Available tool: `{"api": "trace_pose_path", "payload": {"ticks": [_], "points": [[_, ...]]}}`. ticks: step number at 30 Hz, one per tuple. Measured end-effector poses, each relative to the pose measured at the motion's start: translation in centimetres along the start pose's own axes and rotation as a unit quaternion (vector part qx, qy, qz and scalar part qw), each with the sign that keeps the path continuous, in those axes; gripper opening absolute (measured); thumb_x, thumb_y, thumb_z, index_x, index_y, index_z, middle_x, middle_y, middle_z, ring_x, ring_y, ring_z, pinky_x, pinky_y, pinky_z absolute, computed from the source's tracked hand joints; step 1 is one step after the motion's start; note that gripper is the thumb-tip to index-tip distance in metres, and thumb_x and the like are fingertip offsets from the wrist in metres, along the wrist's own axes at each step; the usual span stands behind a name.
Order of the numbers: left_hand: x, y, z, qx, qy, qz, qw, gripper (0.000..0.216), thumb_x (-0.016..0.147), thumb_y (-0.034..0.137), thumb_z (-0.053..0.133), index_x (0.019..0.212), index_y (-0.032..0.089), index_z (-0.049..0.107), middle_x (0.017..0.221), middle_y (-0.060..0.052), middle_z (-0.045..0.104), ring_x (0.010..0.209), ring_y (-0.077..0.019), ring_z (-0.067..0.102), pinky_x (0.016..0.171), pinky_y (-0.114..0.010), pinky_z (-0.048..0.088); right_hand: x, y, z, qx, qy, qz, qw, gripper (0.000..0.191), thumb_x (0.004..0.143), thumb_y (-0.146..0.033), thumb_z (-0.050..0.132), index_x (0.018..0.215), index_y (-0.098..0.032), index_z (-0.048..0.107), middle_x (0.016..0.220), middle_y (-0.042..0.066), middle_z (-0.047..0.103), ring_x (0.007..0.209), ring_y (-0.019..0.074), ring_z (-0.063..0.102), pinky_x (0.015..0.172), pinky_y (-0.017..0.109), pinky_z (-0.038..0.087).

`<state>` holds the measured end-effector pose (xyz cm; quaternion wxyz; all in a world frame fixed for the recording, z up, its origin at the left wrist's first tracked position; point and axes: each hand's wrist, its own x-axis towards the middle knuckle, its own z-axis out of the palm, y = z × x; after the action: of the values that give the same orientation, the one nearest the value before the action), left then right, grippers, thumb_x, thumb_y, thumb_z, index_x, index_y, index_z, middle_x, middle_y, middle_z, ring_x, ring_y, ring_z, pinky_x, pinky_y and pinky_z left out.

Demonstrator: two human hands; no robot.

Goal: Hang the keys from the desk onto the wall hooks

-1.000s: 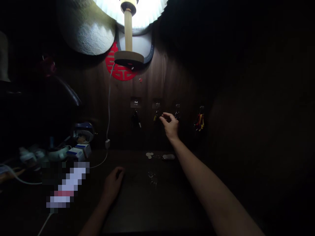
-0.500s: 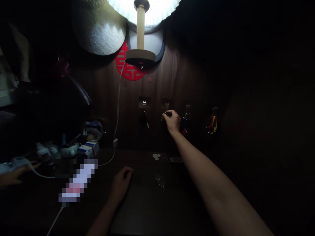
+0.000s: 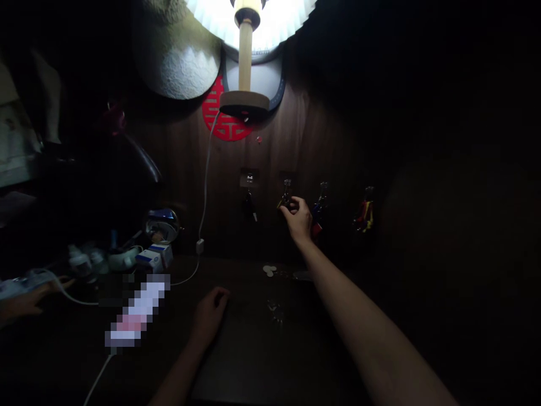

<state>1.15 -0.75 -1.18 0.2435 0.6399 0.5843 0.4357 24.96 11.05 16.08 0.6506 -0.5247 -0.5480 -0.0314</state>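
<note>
head | right-hand fingers (image 3: 291, 204) | touching dangling keys (image 3: 284, 200) | under wall hook (image 3: 287, 184)

Four hooks (image 3: 287, 185) line the far wall. Three hands show: the person's left hand (image 3: 210, 316), right hand (image 3: 298, 220) and a co-worker's hand (image 3: 29, 300) (far left, half in shadow). One lamp (image 3: 245, 62), one mirror (image 3: 161, 225).

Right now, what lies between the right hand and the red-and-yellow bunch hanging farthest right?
The head view shows another wall hook holding a blue-and-red bunch.
</note>
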Motion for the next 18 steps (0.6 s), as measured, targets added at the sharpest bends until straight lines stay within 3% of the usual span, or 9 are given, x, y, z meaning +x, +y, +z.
{"api": "trace_pose_path", "payload": {"ticks": [5,14,18], "points": [[0.1,-0.3,0.2,0.005,0.002,0.006,1.000,0.025,0.077,0.038,0.044,0.083,0.024,0.063,0.088,-0.001,0.070,0.083,-0.0197,0.065,0.074,-0.030,0.048,-3.8,0.7,-1.5,0.049,-0.015,-0.001,0.999,0.038,0.072,-0.035,0.061,0.106,-0.019,0.056,0.097,0.007,0.059,0.078,0.0164,0.057,0.073,0.032,0.047],[0.0,0.3,-0.1,0.022,-0.006,0.006,1.000,0.023,0.078,0.034,0.042,0.083,0.024,0.063,0.088,-0.001,0.070,0.082,-0.0187,0.065,0.074,-0.030,0.048,-15.5,1.8,-2.7,0.092,-0.191,0.076,0.974,0.024,0.077,-0.026,0.052,0.100,-0.021,0.060,0.095,0.005,0.065,0.087,0.0191,0.061,0.078,0.033,0.049],[-0.1,0.2,0.0,0.018,-0.007,0.016,1.000,0.023,0.078,0.034,0.043,0.084,0.024,0.063,0.089,-0.001,0.071,0.086,-0.0192,0.065,0.078,-0.031,0.048,-19.2,1.7,-2.7,0.075,-0.255,0.063,0.962,0.027,0.077,-0.020,0.049,0.101,-0.023,0.060,0.102,0.004,0.065,0.096,0.0199,0.061,0.084,0.034,0.049]]}}
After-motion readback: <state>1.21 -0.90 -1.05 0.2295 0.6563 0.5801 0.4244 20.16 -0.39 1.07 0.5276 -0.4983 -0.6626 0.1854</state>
